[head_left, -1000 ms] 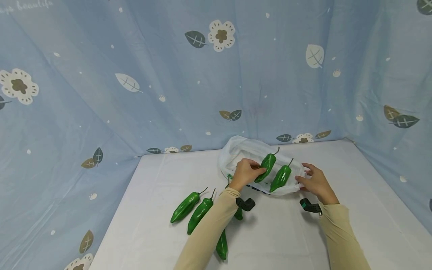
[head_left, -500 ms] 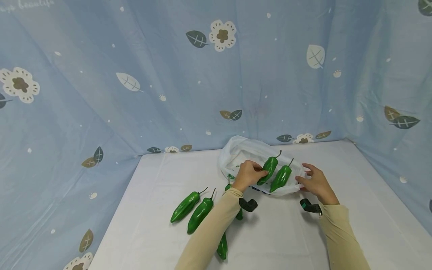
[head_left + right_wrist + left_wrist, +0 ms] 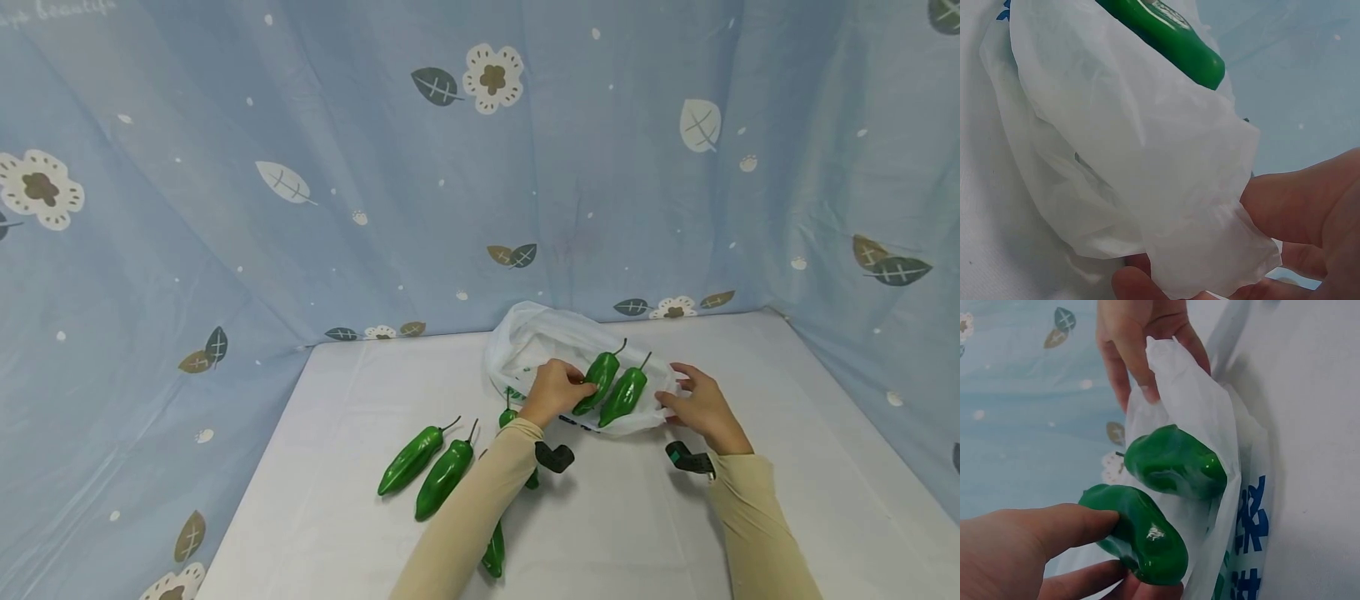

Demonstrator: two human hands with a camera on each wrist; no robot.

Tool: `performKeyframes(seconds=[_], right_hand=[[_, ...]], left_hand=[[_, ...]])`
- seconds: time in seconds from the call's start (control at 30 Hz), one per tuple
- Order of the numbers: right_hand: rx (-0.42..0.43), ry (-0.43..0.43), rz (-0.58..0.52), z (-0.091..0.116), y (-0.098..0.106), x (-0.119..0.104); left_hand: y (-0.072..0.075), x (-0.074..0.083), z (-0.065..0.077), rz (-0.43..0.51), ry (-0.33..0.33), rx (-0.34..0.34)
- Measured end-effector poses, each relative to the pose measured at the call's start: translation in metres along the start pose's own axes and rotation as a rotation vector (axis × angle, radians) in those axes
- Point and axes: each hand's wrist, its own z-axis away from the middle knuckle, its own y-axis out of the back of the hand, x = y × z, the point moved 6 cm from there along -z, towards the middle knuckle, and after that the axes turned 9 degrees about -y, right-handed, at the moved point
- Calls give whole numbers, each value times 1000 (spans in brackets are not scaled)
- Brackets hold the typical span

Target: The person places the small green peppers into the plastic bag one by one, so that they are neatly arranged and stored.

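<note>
A green pepper [image 3: 599, 382] is pinched between the thumb and fingers of my left hand [image 3: 553, 390], above the mouth of a white plastic bag [image 3: 528, 323]. Close beside it, a second green pepper [image 3: 624, 397] lies in the bag's opening; the left wrist view shows this pepper [image 3: 1175, 464] against the bag's inner side. My right hand [image 3: 703, 408] holds the bag's right edge. In the right wrist view, the thumb and fingers of that hand [image 3: 1310, 215] grip the thin plastic, and some fingertips are hidden behind the bag [image 3: 1141, 144].
Two green peppers, one [image 3: 411, 460] beside the other [image 3: 444, 480], lie on the white table [image 3: 322, 500] to the left. More peppers, including one [image 3: 494, 552], are partly covered by my left forearm. A blue patterned curtain [image 3: 420, 183] hangs along the back.
My left hand has shifted slightly right and lower with its pepper, bringing it closer to the pepper in the bag. The right hand and the bag stay in place.
</note>
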Motion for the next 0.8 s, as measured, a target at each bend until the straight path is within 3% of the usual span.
performKeyframes(seconds=[0.43,0.8], right_hand=[[0,11,0,0,0,1],[1,17,0,1,0,0]], left_hand=[[-4,-1,-1,-3,-31,14],[-7,-3,-2,-11,-15,-2]])
